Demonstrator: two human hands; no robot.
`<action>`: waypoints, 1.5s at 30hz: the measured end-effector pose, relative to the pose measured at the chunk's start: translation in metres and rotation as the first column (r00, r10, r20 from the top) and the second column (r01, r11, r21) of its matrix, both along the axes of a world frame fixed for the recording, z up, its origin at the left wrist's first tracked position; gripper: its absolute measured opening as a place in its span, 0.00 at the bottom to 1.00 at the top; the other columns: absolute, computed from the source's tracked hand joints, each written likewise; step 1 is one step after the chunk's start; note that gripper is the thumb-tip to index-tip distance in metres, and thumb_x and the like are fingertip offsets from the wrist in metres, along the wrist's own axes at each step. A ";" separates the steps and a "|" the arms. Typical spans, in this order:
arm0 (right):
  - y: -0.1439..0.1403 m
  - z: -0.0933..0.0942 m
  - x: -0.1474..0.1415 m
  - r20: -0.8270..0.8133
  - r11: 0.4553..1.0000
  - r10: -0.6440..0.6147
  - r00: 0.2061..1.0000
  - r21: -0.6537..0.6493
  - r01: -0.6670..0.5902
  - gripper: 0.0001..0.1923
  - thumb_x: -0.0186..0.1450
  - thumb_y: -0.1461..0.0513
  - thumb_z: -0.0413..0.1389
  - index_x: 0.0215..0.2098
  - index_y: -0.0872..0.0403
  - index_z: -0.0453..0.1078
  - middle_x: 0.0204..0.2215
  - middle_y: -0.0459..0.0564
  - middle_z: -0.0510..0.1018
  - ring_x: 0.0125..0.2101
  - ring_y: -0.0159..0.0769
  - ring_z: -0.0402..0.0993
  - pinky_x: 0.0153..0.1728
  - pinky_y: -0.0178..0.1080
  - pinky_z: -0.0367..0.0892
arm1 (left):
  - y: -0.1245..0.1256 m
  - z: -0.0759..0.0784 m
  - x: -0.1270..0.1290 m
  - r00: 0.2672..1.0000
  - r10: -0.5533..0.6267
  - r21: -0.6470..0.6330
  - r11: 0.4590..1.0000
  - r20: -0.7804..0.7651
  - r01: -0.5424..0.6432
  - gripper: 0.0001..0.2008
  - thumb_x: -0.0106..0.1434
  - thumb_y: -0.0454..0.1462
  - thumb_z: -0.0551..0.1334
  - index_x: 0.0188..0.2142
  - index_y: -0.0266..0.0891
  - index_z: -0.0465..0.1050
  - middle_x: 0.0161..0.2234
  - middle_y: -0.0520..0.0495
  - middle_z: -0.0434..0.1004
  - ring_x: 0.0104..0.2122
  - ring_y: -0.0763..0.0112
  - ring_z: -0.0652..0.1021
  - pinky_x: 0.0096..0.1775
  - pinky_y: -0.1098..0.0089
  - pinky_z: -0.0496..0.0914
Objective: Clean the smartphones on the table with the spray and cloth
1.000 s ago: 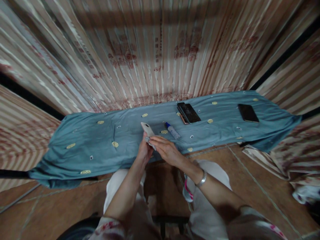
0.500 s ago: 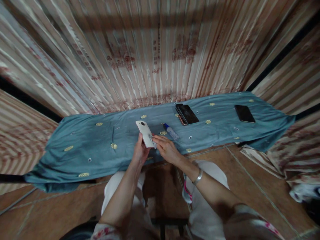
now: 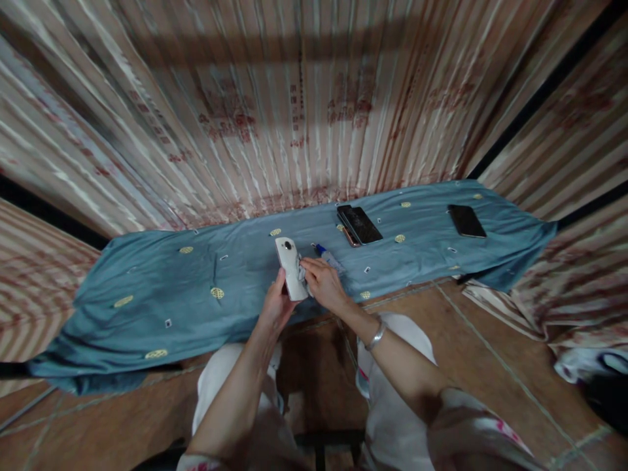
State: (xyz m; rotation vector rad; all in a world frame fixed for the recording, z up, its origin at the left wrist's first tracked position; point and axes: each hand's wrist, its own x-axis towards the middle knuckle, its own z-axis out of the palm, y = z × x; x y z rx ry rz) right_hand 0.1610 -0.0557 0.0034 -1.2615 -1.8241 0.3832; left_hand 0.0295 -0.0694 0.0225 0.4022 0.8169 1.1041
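My left hand (image 3: pixel 277 307) grips a white phone (image 3: pixel 289 269) from below, its back with the round camera facing up. My right hand (image 3: pixel 321 282) presses a small grey cloth (image 3: pixel 301 271) against the phone's right edge. Both hands hover over the front edge of a blue cloth (image 3: pixel 196 288) spread on a low surface. A small bottle with a blue cap (image 3: pixel 326 256) lies just beyond my right hand, partly hidden by it.
Two stacked dark phones (image 3: pixel 359 224) lie on the blue cloth further back, and another dark phone (image 3: pixel 466 220) lies near its right end. Striped curtains hang behind and at both sides. A white bundle (image 3: pixel 583 363) lies on the brown tiled floor at right.
The white phone has been raised and turned more upright in my left hand. My right hand with the cloth has moved up along the phone's side. The view has shifted slightly.
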 end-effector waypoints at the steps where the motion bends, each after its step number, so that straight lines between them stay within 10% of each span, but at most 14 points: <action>1: 0.002 0.000 0.001 -0.009 1.000 -0.017 1.000 -0.009 0.017 0.19 0.66 0.68 0.46 0.49 0.51 0.74 0.48 0.53 0.78 0.47 0.43 0.73 0.53 0.47 0.66 | -0.001 0.000 0.001 1.000 -0.008 -0.002 1.000 -0.001 0.008 0.16 0.65 0.43 0.59 0.46 0.36 0.75 0.37 0.44 0.81 0.38 0.64 0.80 0.45 0.63 0.74; 18: 0.028 0.009 0.022 -0.117 0.987 -0.150 0.982 0.036 0.155 0.20 0.65 0.67 0.46 0.49 0.52 0.74 0.49 0.52 0.78 0.51 0.40 0.72 0.57 0.46 0.63 | -0.017 -0.003 0.019 0.983 -0.178 -0.091 0.980 -0.034 0.174 0.19 0.67 0.48 0.55 0.43 0.36 0.75 0.36 0.42 0.81 0.32 0.64 0.81 0.32 0.64 0.76; 45: -0.043 0.001 -0.025 0.253 0.922 0.178 0.951 0.296 -0.251 0.22 0.68 0.71 0.44 0.58 0.59 0.66 0.53 0.58 0.73 0.55 0.41 0.67 0.56 0.45 0.68 | 0.006 -0.010 -0.001 0.999 0.030 -0.122 0.992 0.023 -0.027 0.31 0.70 0.49 0.44 0.36 0.29 0.78 0.28 0.40 0.80 0.32 0.64 0.81 0.41 0.69 0.73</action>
